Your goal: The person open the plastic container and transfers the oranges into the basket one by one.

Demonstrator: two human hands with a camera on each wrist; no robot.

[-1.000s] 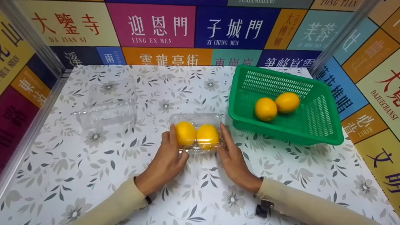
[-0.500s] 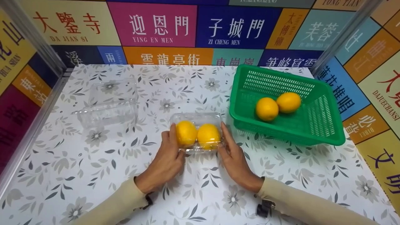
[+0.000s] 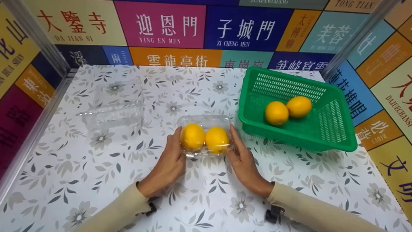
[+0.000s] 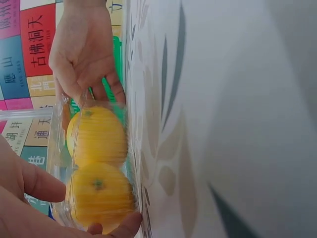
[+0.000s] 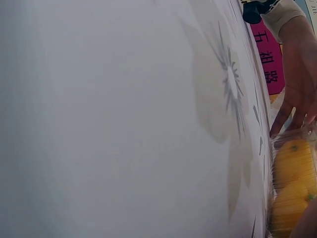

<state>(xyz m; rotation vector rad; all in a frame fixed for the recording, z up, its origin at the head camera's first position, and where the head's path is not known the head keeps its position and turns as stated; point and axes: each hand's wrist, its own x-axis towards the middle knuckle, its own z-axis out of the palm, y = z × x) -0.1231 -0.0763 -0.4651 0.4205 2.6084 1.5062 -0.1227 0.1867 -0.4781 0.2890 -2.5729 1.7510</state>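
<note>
A clear plastic clamshell box [image 3: 206, 120] rests on the table with its lid down. Inside it, two oranges [image 3: 193, 137] sit side by side. My left hand [image 3: 169, 162] holds the box's left end, fingers along its side; in the left wrist view, its thumb [image 4: 44, 186] lies by the near edge. My right hand [image 3: 244, 162] holds the right end, with its thumb toward the front edge. In the right wrist view only part of the box [image 5: 292, 136] shows, at the right edge.
A green plastic basket [image 3: 296, 140] with two more oranges [image 3: 276, 112] stands at the right. At the left lies another clear clamshell box [image 3: 112, 111], its lid up. Patterned panels [image 3: 170, 27] wall in the back and sides of the flowered table [image 3: 206, 206].
My left thumb has moved from the front of the box to its left side, out of the head view. The box and right hand stay nearly where they were; the view has shifted slightly.
</note>
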